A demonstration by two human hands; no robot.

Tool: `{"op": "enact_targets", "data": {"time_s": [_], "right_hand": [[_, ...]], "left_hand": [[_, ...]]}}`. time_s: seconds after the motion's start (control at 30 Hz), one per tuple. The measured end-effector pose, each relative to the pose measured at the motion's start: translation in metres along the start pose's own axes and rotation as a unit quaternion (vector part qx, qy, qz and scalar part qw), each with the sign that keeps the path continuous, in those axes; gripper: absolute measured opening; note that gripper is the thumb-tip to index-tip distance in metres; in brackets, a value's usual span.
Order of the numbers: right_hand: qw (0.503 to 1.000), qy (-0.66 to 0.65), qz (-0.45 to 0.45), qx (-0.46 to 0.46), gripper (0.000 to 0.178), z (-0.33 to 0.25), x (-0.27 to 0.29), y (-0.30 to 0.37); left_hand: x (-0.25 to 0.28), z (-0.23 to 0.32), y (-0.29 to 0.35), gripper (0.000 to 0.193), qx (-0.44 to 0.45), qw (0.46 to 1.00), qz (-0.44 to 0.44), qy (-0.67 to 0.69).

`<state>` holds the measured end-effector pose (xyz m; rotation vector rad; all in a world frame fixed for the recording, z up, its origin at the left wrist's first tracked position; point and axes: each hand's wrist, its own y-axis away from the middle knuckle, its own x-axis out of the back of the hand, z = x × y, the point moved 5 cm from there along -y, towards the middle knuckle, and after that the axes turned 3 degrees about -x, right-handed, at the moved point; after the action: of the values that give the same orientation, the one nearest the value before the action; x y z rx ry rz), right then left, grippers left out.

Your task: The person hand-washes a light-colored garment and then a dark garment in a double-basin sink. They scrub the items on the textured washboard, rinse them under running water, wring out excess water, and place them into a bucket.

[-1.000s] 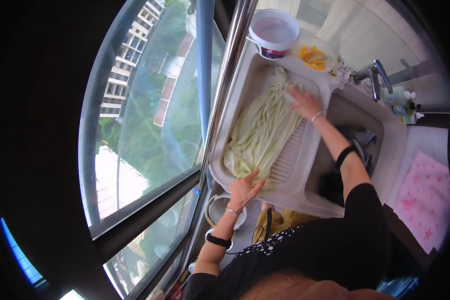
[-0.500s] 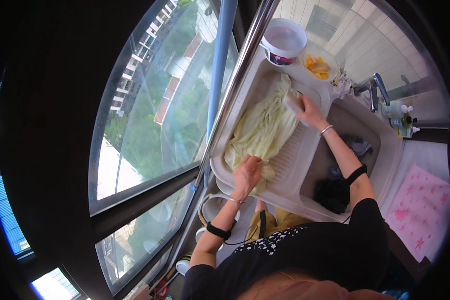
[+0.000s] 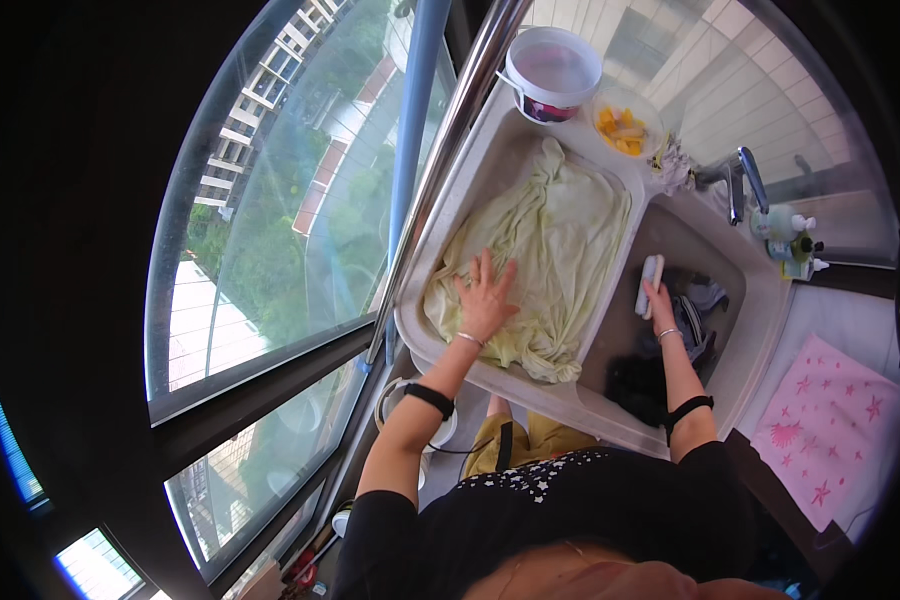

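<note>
Pale yellow-green wet cloth (image 3: 575,255), probably a garment, lies spread and wrinkled over the ribbed washboard side of the sink (image 3: 415,325). My left hand (image 3: 486,305) rests flat on its left part, fingers spread. Over the deeper basin on the right, my right hand (image 3: 661,310) grips a white scrub brush (image 3: 648,284). Beneath that hand, dark and grey clothes (image 3: 705,300) sit in the basin, with a black bundle (image 3: 638,388) at its near end.
A white bucket (image 3: 553,75) and a bowl of yellow pieces (image 3: 621,130) stand at the back rim. The faucet (image 3: 745,185) and several bottles (image 3: 798,245) are at the right. A pink star-patterned cloth (image 3: 825,430) lies further right. A metal rail (image 3: 450,165) runs along the window.
My right hand has moved the brush off the cloth, right and nearer, over the deep basin. The cloth now lies spread wider. My left hand has gone from gripping its near edge to lying flat.
</note>
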<state>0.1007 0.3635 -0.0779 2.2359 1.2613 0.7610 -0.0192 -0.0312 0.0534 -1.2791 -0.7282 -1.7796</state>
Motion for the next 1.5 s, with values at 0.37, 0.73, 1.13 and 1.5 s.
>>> {"op": "enact_targets", "data": {"time_s": [0.37, 0.73, 1.13, 1.5], "right_hand": [[0.829, 0.35, 0.071, 0.431, 0.066, -0.087, -0.135, 0.13], [0.799, 0.504, 0.058, 0.323, 0.058, -0.177, -0.199, 0.01], [0.814, 0.518, 0.017, 0.261, 0.067, -0.175, -0.197, 0.018], [0.782, 0.536, 0.055, 0.314, 0.056, -0.197, -0.191, 0.016]], "left_hand": [[0.013, 0.006, 0.026, 0.013, -0.07, 0.976, 0.05, 0.199], [0.027, 0.017, 0.085, 0.018, -0.011, 0.995, 0.009, 0.097], [0.032, 0.017, 0.085, 0.032, -0.033, 0.995, 0.021, 0.089], [0.03, 0.016, 0.085, 0.03, -0.05, 0.994, 0.02, 0.099]]}}
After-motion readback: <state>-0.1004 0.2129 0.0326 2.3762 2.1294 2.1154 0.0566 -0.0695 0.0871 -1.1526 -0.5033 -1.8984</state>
